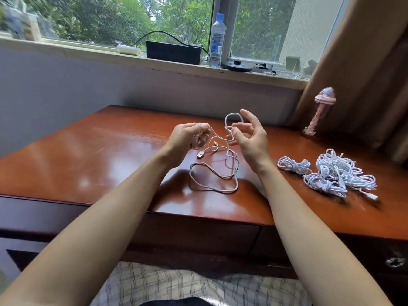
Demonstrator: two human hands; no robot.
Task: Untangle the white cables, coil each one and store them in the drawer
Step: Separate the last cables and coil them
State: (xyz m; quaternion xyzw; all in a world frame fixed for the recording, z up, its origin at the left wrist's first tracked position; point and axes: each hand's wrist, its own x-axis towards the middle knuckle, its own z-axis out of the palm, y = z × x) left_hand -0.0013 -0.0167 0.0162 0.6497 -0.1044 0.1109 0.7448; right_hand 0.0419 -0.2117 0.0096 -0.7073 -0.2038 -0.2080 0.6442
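Note:
A white USB cable (213,176) lies in loose loops on the wooden desk (106,155), its USB plug (200,155) resting near the middle. My left hand (187,138) is raised above the desk and grips a small coil of this cable. My right hand (249,134) pinches a raised loop of the same cable between thumb and forefinger, its other fingers spread. To the right lies a tangled pile of white cables (340,173), with a small bundle (292,165) beside it. A drawer front (198,235) runs under the desk edge.
A pink bottle (320,111) stands at the desk's back right by a brown curtain (362,69). On the windowsill sit a black box (173,51), a water bottle (217,40) and a white roll (128,49). A drawer knob (394,261) shows at lower right.

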